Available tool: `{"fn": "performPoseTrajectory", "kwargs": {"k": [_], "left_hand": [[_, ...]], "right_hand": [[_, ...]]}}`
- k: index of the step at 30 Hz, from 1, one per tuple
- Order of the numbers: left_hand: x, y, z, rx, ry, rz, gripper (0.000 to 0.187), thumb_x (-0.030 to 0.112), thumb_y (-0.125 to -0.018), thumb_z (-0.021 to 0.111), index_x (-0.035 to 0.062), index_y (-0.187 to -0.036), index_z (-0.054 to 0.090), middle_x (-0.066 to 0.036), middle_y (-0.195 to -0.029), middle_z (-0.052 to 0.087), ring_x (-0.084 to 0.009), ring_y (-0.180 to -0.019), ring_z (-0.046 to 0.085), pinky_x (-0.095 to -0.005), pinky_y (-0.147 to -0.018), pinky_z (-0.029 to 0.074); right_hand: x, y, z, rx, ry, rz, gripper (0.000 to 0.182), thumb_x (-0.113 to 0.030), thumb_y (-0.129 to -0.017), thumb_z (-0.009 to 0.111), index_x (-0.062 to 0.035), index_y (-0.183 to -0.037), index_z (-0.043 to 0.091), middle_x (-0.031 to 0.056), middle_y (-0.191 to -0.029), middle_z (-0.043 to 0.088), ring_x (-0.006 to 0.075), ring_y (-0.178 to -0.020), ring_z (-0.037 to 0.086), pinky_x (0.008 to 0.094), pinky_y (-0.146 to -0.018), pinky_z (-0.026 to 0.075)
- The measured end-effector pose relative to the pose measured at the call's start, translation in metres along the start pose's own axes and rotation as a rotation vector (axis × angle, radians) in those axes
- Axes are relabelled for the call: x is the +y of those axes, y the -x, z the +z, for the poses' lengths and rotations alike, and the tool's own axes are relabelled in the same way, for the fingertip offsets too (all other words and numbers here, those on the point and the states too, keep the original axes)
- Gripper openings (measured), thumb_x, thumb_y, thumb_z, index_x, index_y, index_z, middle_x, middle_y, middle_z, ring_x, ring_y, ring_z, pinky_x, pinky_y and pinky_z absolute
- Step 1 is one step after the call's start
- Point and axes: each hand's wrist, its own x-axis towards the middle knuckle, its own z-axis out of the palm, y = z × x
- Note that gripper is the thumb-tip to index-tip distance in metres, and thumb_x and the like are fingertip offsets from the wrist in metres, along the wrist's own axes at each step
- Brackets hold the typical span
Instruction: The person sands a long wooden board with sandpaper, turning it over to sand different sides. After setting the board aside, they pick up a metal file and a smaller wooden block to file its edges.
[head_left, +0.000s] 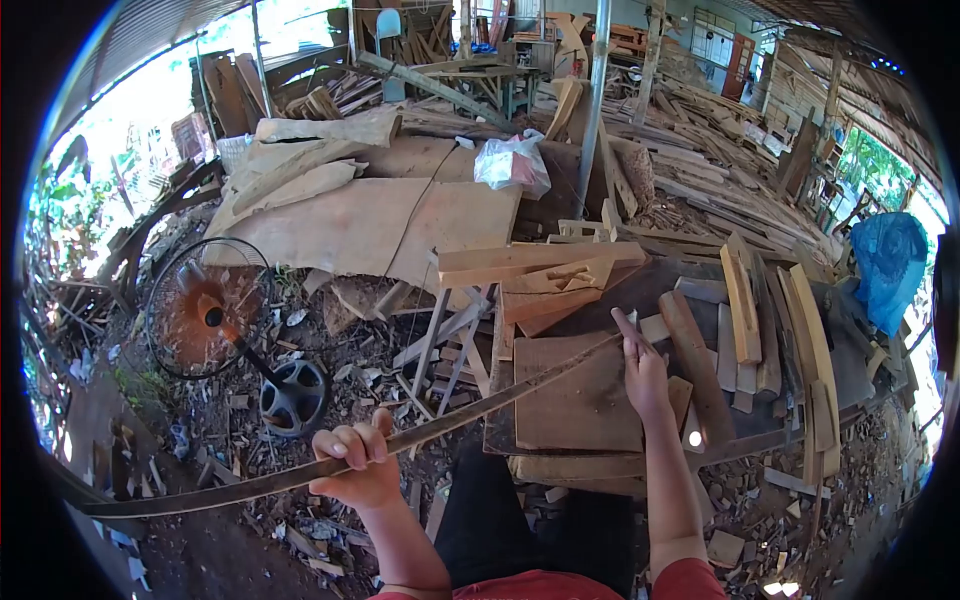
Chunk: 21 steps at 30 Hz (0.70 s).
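A long, thin, dark wooden strip (pixel 480 407) runs from the lower left up to the workbench at the centre right. My left hand (pixel 355 460) is wrapped round its left part, fingers closed over the top edge. At the strip's right end, my right hand (pixel 643 368) is closed on it with the fingers near the tip, above the bench. Beneath the strip lies a flat brown board (pixel 580 420) on the bench. Just behind are stacked light wood pieces (pixel 540 262).
A standing fan (pixel 212 315) is at the left. Cut wood pieces (pixel 740 305) cover the bench's right side. A plywood sheet (pixel 360 225), a plastic bag (pixel 512 165), a metal post (pixel 594 110) and a blue bag (pixel 888 268) stand farther off. Scraps litter the ground.
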Motion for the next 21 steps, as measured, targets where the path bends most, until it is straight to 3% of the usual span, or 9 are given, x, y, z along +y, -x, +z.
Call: {"fn": "performPoseTrajectory", "kwargs": {"k": [2,4,6,10,12,14,18,19,21], "left_hand": [[0.002,0.002,0.000,-0.046,0.016,-0.052,0.044,0.052,-0.076,0.062,0.0116,-0.091,0.054,0.002,-0.069,0.054,-0.0172,-0.071,0.056,-0.0501,-0.096,0.034],[0.001,0.001,0.005,-0.036,0.009,-0.041,0.044,0.053,-0.076,0.061,0.0117,-0.091,0.054,0.002,-0.069,0.054,-0.0173,-0.070,0.056,-0.0501,-0.096,0.033],[0.000,0.002,0.008,0.031,-0.005,-0.005,0.046,0.053,-0.076,0.062,0.0084,-0.087,0.054,-0.001,-0.063,0.052,-0.0185,-0.060,0.052,-0.0406,-0.077,0.036],[0.001,0.002,0.008,0.013,-0.001,-0.009,0.046,0.052,-0.077,0.061,0.0075,-0.088,0.054,-0.001,-0.065,0.052,-0.0193,-0.062,0.052,-0.0422,-0.079,0.038],[0.001,0.000,0.008,0.020,-0.012,-0.024,0.046,0.052,-0.077,0.062,0.0078,-0.089,0.054,-0.001,-0.066,0.052,-0.0190,-0.064,0.052,-0.0425,-0.080,0.038],[0.004,0.001,0.005,0.006,-0.075,-0.078,0.044,0.055,-0.077,0.059,0.0141,-0.090,0.054,0.004,-0.070,0.053,-0.0136,-0.068,0.054,-0.0447,-0.088,0.033],[0.002,0.000,0.001,0.008,-0.059,-0.085,0.044,0.056,-0.078,0.057,0.0138,-0.092,0.054,0.005,-0.070,0.051,-0.0136,-0.070,0.053,-0.0443,-0.087,0.034],[0.002,0.001,-0.001,0.025,-0.066,-0.074,0.044,0.056,-0.078,0.056,0.0137,-0.092,0.054,0.005,-0.070,0.051,-0.0136,-0.070,0.053,-0.0443,-0.087,0.034],[0.001,0.000,-0.003,0.035,-0.071,-0.065,0.044,0.055,-0.078,0.057,0.0136,-0.092,0.054,0.005,-0.071,0.051,-0.0132,-0.072,0.052,-0.0438,-0.086,0.034]], "right_hand": [[-0.030,0.008,0.000,-0.048,-0.046,-0.125,0.037,-0.020,-0.094,0.038,-0.0321,-0.129,0.043,0.0043,-0.127,0.050,0.0250,-0.120,0.045,0.0616,-0.102,0.010],[-0.066,0.025,0.001,-0.145,0.008,-0.247,0.040,-0.016,-0.091,0.042,-0.0259,-0.130,0.043,0.0045,-0.127,0.050,0.0234,-0.120,0.045,0.0580,-0.104,0.010],[-0.084,0.051,0.012,-0.145,-0.011,-0.563,0.043,-0.010,-0.088,0.047,-0.0177,-0.130,0.043,0.0035,-0.126,0.050,0.0230,-0.120,0.045,0.0567,-0.104,0.011],[-0.051,0.039,0.018,-0.232,0.020,-0.550,0.043,-0.007,-0.087,0.047,-0.0097,-0.130,0.041,0.0056,-0.128,0.049,0.0202,-0.119,0.046,0.0502,-0.104,0.020],[-0.022,0.023,0.024,-0.118,-0.497,-0.150,0.036,-0.007,-0.090,0.043,-0.0047,-0.125,0.045,0.0113,-0.123,0.053,0.0169,-0.114,0.049,0.0402,-0.101,0.028],[-0.036,0.006,0.004,-0.149,-0.532,-0.127,0.029,-0.010,-0.093,0.040,0.0001,-0.117,0.051,0.0148,-0.114,0.058,0.0156,-0.107,0.053,0.0311,-0.099,0.032],[-0.016,0.003,0.013,0.026,-0.036,-0.152,0.029,-0.015,-0.094,0.040,0.0031,-0.110,0.055,0.0190,-0.107,0.060,0.0227,-0.106,0.055,0.0316,-0.097,0.034],[-0.013,0.002,0.015,0.022,-0.049,-0.157,0.031,-0.016,-0.093,0.040,0.0041,-0.112,0.054,0.0210,-0.107,0.059,0.0269,-0.107,0.055,0.0336,-0.094,0.036],[-0.010,0.003,0.016,0.011,-0.134,-0.135,0.034,-0.020,-0.094,0.039,0.0050,-0.113,0.053,0.0186,-0.108,0.059,0.0243,-0.104,0.055,0.0317,-0.092,0.037]]}}
